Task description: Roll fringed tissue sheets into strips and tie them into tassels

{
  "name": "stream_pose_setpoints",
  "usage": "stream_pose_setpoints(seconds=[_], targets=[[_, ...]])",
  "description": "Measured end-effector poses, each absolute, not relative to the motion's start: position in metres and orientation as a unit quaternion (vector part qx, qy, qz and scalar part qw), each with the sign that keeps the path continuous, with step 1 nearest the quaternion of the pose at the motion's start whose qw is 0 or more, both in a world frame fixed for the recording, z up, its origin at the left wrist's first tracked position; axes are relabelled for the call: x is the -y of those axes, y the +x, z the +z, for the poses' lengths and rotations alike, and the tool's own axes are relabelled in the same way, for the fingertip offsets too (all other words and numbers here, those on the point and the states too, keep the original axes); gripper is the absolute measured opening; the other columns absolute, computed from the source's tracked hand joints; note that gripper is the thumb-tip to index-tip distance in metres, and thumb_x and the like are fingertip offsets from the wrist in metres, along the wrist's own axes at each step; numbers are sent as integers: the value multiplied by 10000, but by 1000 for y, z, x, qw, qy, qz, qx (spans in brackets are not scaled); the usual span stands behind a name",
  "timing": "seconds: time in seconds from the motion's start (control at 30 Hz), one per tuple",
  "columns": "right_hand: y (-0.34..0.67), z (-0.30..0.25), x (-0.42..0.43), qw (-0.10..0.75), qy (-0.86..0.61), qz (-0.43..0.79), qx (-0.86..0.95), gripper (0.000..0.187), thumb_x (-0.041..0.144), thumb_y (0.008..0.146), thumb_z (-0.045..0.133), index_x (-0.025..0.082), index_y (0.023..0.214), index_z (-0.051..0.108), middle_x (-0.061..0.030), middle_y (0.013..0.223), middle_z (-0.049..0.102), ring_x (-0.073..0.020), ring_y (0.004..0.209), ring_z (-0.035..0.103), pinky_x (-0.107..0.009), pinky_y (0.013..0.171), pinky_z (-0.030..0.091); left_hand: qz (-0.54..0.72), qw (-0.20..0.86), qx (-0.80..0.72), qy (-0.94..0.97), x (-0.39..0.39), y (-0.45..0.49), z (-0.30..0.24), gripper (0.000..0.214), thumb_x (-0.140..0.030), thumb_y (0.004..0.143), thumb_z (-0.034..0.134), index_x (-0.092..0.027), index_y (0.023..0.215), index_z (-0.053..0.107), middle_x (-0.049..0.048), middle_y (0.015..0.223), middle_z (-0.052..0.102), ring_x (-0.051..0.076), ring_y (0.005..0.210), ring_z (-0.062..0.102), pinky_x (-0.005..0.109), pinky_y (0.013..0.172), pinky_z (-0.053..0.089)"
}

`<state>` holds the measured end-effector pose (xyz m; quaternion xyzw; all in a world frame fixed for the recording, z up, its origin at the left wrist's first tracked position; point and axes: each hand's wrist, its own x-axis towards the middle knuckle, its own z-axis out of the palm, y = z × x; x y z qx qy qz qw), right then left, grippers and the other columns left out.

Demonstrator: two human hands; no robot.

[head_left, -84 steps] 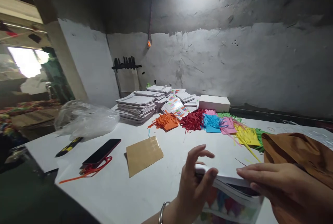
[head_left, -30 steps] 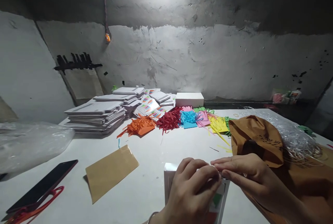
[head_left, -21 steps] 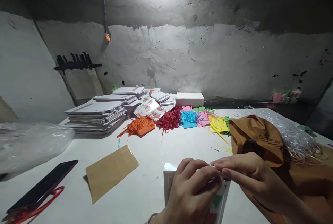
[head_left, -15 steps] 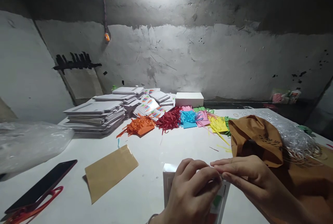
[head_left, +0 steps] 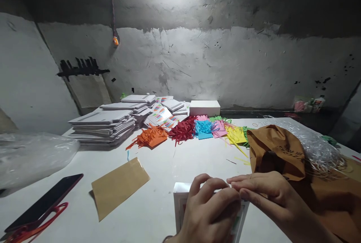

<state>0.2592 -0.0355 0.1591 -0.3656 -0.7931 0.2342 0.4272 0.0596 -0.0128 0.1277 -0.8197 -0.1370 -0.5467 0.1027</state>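
My left hand [head_left: 210, 211] is curled over the top of a small white packet [head_left: 179, 201] with coloured print, low in the middle of the white table [head_left: 158, 205]. My right hand [head_left: 266, 194] meets it from the right, its fingers pressed together against the packet's upper edge. Both hands hide most of the packet. Beyond them lies a row of cut paper strips: orange [head_left: 150, 136], red [head_left: 183, 129], blue [head_left: 204, 127], pink [head_left: 220, 127] and yellow [head_left: 235, 134].
A brown envelope [head_left: 120, 186] lies left of the hands, a dark phone [head_left: 45, 203] with a red cord further left. Stacks of white packets [head_left: 103, 126] and a white box [head_left: 205, 107] stand at the back. A brown cloth bag [head_left: 279, 152] and clear plastic [head_left: 316, 143] fill the right.
The view has swung right since the first frame. The packet, then held open between both hands, is now closed under them and has sunk slightly lower.
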Motion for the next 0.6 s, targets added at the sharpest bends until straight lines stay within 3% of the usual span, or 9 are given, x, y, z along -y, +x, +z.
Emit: stream_pose_setpoints(seconds=[0.2,0.37,0.47,0.6], targets=[[259,158,40,445,-308,152,827,320,162,927,646,298,1202,737,-33,1167,751,-195,1048,731,-219,925,570,-538,115,135,-824,11,58,132,131,-66,913,586,-149,881,682,31,912,775,173,800,654,347,767,478],[258,151,43,464,-286,73,835,374,112,868,701,253,1213,729,-48,1161,754,-183,1002,746,-181,909,558,-503,139,159,-838,14,47,137,218,-190,1010,500,-133,982,708,81,908,748,184,792,657,331,731,477],[261,145,43,473,-304,83,823,337,160,883,705,277,1198,737,-42,1146,758,-195,996,748,-205,892,575,-495,150,151,-842,16,41,139,253,-185,1028,471,-146,995,719,67,899,759,182,830,674,327,746,497],[267,148,46,489,-324,110,802,257,185,875,712,297,1098,777,-35,1063,781,-205,919,768,-213,836,602,-502,143,152,-839,19,41,138,177,-101,951,604,-222,996,725,-7,871,771,153,836,703,308,765,541]])
